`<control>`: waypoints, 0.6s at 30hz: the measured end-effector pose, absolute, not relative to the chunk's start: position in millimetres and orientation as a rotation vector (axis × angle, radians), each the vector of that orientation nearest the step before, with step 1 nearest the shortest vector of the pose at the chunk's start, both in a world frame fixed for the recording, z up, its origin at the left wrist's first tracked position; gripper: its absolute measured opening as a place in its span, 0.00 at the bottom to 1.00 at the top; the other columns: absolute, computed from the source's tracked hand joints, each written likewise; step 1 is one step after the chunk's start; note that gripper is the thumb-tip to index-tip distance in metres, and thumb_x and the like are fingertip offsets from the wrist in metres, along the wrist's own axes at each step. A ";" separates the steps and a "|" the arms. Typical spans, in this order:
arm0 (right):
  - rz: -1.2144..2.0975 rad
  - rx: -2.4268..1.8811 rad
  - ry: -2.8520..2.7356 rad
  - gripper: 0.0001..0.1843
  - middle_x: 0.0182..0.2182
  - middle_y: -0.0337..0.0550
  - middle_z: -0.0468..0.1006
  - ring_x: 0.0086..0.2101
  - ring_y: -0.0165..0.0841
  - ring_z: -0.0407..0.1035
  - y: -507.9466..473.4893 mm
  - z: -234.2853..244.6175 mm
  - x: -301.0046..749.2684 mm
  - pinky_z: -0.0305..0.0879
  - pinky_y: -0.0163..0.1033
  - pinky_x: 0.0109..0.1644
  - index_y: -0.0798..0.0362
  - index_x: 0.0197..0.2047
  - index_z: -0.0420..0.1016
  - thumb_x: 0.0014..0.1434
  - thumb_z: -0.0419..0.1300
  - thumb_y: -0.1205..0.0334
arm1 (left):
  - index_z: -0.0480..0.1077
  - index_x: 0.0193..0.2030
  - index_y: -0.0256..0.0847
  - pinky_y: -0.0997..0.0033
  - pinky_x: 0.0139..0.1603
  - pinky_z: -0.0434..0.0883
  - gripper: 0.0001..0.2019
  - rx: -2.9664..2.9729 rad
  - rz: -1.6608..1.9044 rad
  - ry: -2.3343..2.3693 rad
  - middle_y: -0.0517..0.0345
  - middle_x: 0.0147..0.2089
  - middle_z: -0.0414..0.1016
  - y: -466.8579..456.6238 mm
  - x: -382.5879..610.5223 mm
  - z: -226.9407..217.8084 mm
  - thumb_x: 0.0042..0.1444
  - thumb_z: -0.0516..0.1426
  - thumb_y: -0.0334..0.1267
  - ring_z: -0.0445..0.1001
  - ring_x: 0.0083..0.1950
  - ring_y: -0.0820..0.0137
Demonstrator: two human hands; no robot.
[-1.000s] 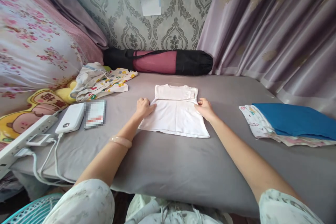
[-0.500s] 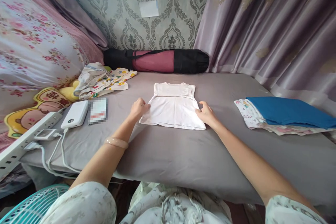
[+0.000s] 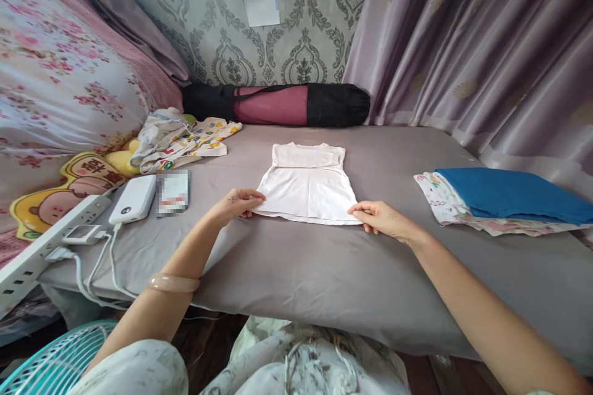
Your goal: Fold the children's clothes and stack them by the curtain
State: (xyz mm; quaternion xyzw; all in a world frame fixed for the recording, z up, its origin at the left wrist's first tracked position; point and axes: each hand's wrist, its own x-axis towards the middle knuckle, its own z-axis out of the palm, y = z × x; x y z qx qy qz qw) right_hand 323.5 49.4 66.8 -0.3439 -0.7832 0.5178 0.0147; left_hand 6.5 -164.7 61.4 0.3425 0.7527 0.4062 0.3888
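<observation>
A small white shirt [image 3: 306, 191] lies flat in the middle of the bed, its sleeves folded across the upper part near the neckline. My left hand [image 3: 235, 203] pinches the shirt's near left corner between thumb and fingers. At the near right corner, my right hand [image 3: 382, 219] has the hem pinched the same way. The hem between both hands runs nearly straight and rests on or close to the sheet. A pale bangle [image 3: 173, 282] circles my left forearm.
A folded stack with blue cloth [image 3: 514, 194] lies right. Left are patterned baby clothes [image 3: 185, 139], a white power bank [image 3: 133, 199], a blurred packet [image 3: 173, 192], and a power strip [image 3: 78, 228] with cables. A black and pink rolled bag [image 3: 273, 105] lies along the wall.
Both hands have slid from the shirt's sides down to its near corners, turning inward and pinching the hem. The left corner has shifted slightly inward.
</observation>
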 end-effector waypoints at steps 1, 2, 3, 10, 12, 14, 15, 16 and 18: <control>1.637 -1.053 -2.449 0.20 0.20 0.34 0.68 0.21 0.26 0.63 50.9 65.8 325.2 0.55 0.29 0.22 0.55 0.47 0.74 0.53 0.59 0.54 | 0.76 0.41 0.38 0.77 0.25 0.63 0.27 0.847 1.052 1.915 0.62 0.27 0.69 -165.7 4.6 60.3 0.39 0.65 0.57 0.65 0.24 0.77; 1.658 -1.022 -2.462 0.22 0.20 0.33 0.68 0.22 0.27 0.62 52.2 64.1 326.8 0.55 0.30 0.23 0.55 0.49 0.74 0.51 0.60 0.55 | 0.77 0.39 0.38 0.77 0.25 0.63 0.27 0.834 1.061 1.915 0.61 0.28 0.70 -166.6 2.9 59.8 0.39 0.65 0.58 0.64 0.24 0.77; 1.668 -0.981 -2.476 0.25 0.21 0.32 0.68 0.22 0.27 0.62 53.6 62.1 328.1 0.56 0.30 0.24 0.55 0.51 0.72 0.49 0.61 0.57 | 0.77 0.39 0.37 0.76 0.25 0.63 0.27 0.837 1.064 1.910 0.60 0.29 0.71 -167.7 1.8 60.1 0.40 0.65 0.58 0.64 0.25 0.76; 1.370 -0.833 -2.468 0.22 0.27 0.33 0.72 0.26 0.28 0.65 67.6 55.8 323.4 0.61 0.33 0.33 0.52 0.47 0.75 0.47 0.60 0.58 | 0.69 0.56 0.41 0.76 0.31 0.63 0.32 1.055 1.013 1.876 0.63 0.32 0.71 -172.5 1.3 76.6 0.41 0.65 0.46 0.67 0.32 0.73; 1.302 -0.846 -2.435 0.19 0.26 0.34 0.72 0.26 0.29 0.65 72.6 59.6 316.9 0.61 0.33 0.32 0.52 0.45 0.76 0.51 0.59 0.55 | 0.69 0.56 0.41 0.77 0.29 0.62 0.31 1.103 1.013 1.913 0.64 0.30 0.69 -167.4 0.5 79.5 0.42 0.63 0.43 0.65 0.30 0.73; 1.207 -0.876 -2.401 0.17 0.26 0.36 0.72 0.27 0.30 0.65 77.7 63.8 309.0 0.60 0.34 0.33 0.52 0.43 0.77 0.54 0.57 0.52 | 0.71 0.52 0.39 0.77 0.27 0.58 0.26 1.124 1.042 2.005 0.65 0.27 0.66 -157.8 -1.1 80.1 0.44 0.60 0.42 0.62 0.27 0.75; 1.137 -0.893 -2.377 0.17 0.27 0.37 0.73 0.28 0.31 0.66 80.6 65.4 304.5 0.61 0.35 0.35 0.52 0.41 0.78 0.55 0.56 0.52 | 0.73 0.49 0.38 0.77 0.26 0.56 0.23 1.116 1.065 2.064 0.65 0.25 0.64 -151.3 -2.3 79.6 0.44 0.58 0.42 0.60 0.25 0.75; 1.059 -0.912 -2.347 0.17 0.29 0.39 0.74 0.29 0.31 0.66 83.9 66.5 299.7 0.61 0.36 0.36 0.52 0.40 0.78 0.56 0.56 0.51 | 0.74 0.46 0.38 0.77 0.25 0.55 0.21 1.098 1.099 2.123 0.66 0.23 0.62 -144.0 -3.7 78.6 0.44 0.57 0.42 0.58 0.24 0.75; 0.901 -0.954 -2.282 0.16 0.33 0.41 0.74 0.32 0.32 0.67 92.3 66.4 289.5 0.62 0.36 0.39 0.53 0.36 0.78 0.55 0.56 0.51 | 0.75 0.40 0.36 0.76 0.24 0.53 0.17 1.060 1.193 2.216 0.66 0.22 0.61 -127.3 -7.5 75.1 0.44 0.55 0.42 0.57 0.24 0.76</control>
